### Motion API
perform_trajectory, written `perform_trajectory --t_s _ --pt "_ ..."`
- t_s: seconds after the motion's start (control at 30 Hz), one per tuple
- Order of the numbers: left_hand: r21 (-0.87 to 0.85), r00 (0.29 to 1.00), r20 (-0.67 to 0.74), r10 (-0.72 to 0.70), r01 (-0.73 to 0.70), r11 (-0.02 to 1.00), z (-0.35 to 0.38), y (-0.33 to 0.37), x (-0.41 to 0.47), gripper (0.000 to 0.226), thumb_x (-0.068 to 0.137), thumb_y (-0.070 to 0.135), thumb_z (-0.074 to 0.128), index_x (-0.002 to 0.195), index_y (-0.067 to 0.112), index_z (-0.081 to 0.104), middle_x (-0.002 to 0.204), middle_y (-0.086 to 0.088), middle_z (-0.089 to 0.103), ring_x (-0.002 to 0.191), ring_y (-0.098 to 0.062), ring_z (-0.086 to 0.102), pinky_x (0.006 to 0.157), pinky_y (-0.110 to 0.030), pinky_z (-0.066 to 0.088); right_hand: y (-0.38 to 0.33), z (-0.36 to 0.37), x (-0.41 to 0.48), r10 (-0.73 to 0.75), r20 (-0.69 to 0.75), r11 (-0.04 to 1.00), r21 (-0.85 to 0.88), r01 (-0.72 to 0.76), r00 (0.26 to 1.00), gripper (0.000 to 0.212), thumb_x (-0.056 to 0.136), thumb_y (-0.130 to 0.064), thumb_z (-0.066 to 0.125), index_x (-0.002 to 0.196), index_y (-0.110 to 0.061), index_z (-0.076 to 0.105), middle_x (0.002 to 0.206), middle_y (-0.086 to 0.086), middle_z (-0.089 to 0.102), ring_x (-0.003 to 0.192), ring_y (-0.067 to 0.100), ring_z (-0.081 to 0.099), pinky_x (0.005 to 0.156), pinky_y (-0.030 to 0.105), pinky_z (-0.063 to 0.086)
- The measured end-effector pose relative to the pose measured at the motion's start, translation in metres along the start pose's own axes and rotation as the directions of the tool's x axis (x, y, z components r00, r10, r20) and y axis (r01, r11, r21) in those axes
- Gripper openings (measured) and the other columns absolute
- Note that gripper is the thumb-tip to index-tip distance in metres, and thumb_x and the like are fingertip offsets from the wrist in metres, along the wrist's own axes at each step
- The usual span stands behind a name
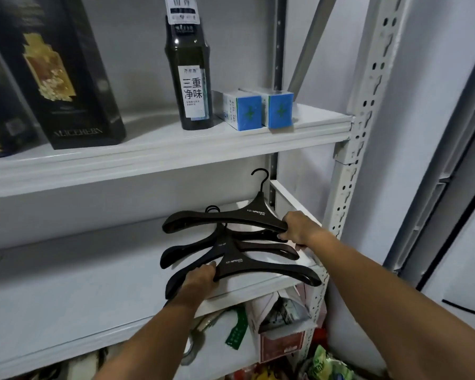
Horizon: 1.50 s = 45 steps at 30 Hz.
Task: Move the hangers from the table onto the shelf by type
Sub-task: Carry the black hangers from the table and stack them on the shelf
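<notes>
Middle tier of a white metal shelf (pixel 99 272), right end. Three wide-shouldered black plastic hangers with black wire hooks lie flat there, overlapping, all one type.

Rear hanger (pixel 220 219): hook points toward the back wall, white lettering on its neck. Right hand (pixel 299 227) is closed on its right arm tip, fingers wrapped over the end. Likely squaring it against the others.

Front hanger (pixel 261 268): right arm overhangs the shelf's front edge. Left hand (pixel 199 275) presses on its left shoulder near the neck, fingers curled over it; whether it truly grips or only steadies, I cannot tell.

Middle hanger (pixel 192 249) sits between the two, partly covered, untouched.

Judgement: stacking like with like, kept to the right end so the bare left stretch stays free for another type. The overhanging arm could tip off if released as is.

Upper tier holds a dark green labelled bottle (pixel 188 78), unrelated.
</notes>
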<state>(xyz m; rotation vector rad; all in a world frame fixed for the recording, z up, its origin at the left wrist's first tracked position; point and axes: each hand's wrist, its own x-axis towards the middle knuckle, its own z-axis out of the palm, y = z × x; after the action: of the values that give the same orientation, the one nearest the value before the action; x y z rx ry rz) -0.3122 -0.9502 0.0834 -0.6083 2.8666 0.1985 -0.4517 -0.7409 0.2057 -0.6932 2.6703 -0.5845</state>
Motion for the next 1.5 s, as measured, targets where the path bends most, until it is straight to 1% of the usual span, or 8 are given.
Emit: perform_trajectory --t_s 0.33,0.5,0.63,0.93,1.13,1.33,1.43,1.5 --pt "0.024 0.990 0.062 -0.127 0.126 0.992 0.012 0.005 0.025 0.043 0.094 0.025 0.047 0.134 0.013 0.038 0.130 -0.013 0.054 0.120 -0.031 0.054 0.096 -0.039 0.044 0.005 0.019 0.050 -0.081 0.073 0.997 0.009 0.081 0.994 0.022 0.090 -0.015 0.065 0.100 0.003 0.058 0.070 0.011 0.053 0.040 0.025 0.054 0.056 0.044 0.057" --pt "0.014 0.988 0.045 -0.148 0.147 0.989 0.017 0.005 0.032 0.036 0.094 0.023 0.046 0.128 0.011 0.042 0.125 -0.012 0.058 0.116 -0.031 0.057 0.092 -0.039 0.046 0.010 0.024 0.057 -0.064 0.077 0.998 0.014 0.063 0.995 0.023 0.091 -0.016 0.064 0.104 0.002 0.058 0.066 0.009 0.054 0.042 0.025 0.058 0.059 0.041 0.059" --pt "0.007 0.987 0.021 -0.159 0.158 0.987 0.018 0.002 0.035 0.046 0.095 0.026 0.046 0.138 0.013 0.035 0.129 -0.011 0.056 0.119 -0.030 0.055 0.094 -0.039 0.045 0.012 0.026 0.058 -0.044 0.078 0.999 0.019 0.043 0.996 0.024 0.092 -0.016 0.063 0.107 0.002 0.057 0.064 0.011 0.055 0.044 0.024 0.058 0.062 0.041 0.059" --pt "-0.029 0.990 -0.139 -0.027 0.023 0.999 0.012 -0.008 0.018 0.044 0.096 0.040 0.046 0.134 0.019 0.041 0.133 -0.006 0.048 0.124 -0.026 0.044 0.093 -0.039 0.044 -0.015 0.033 0.056 -0.057 0.073 0.998 -0.036 0.059 0.996 0.022 0.091 -0.015 0.064 0.106 0.001 0.060 0.071 0.010 0.054 0.048 0.025 0.060 0.055 0.037 0.057" --pt "0.057 0.930 -0.360 0.077 -0.060 0.997 -0.012 -0.028 -0.012 0.039 0.099 0.044 0.034 0.119 0.015 0.052 0.119 -0.004 0.058 0.114 -0.022 0.052 0.087 -0.033 0.043 -0.053 0.042 0.045 -0.097 0.068 0.991 -0.088 0.103 0.993 0.022 0.090 -0.017 0.063 0.107 -0.003 0.058 0.071 0.008 0.054 0.051 0.027 0.063 0.054 0.037 0.057" --pt "0.177 0.888 -0.406 0.215 -0.154 0.972 -0.053 -0.060 -0.054 0.031 0.101 0.031 0.032 0.117 0.013 0.052 0.120 -0.006 0.057 0.111 -0.023 0.052 0.083 -0.034 0.043 -0.106 0.056 0.025 -0.130 0.066 0.982 -0.127 0.137 0.989 0.019 0.091 -0.015 0.063 0.103 -0.003 0.056 0.071 0.005 0.050 0.048 0.021 0.056 0.040 0.027 0.046" --pt "0.175 0.882 -0.427 0.201 -0.137 0.975 -0.072 -0.084 -0.074 0.031 0.102 0.030 0.032 0.116 0.011 0.051 0.116 -0.006 0.057 0.106 -0.023 0.052 0.079 -0.033 0.041 -0.140 0.071 0.014 -0.160 0.085 0.971 -0.163 0.172 0.984 0.018 0.091 -0.015 0.062 0.099 -0.005 0.050 0.084 0.010 0.055 0.065 0.027 0.061 0.043 0.025 0.041" --pt "0.159 0.881 -0.437 0.180 -0.122 0.980 -0.082 -0.107 -0.089 0.030 0.101 0.030 0.033 0.113 0.010 0.051 0.114 -0.007 0.057 0.106 -0.024 0.052 0.078 -0.034 0.040 -0.163 0.085 0.008 -0.170 0.099 0.969 -0.165 0.184 0.980 0.018 0.091 -0.015 0.062 0.095 -0.006 0.048 0.090 0.013 0.057 0.064 0.026 0.058 0.046 0.026 0.042"
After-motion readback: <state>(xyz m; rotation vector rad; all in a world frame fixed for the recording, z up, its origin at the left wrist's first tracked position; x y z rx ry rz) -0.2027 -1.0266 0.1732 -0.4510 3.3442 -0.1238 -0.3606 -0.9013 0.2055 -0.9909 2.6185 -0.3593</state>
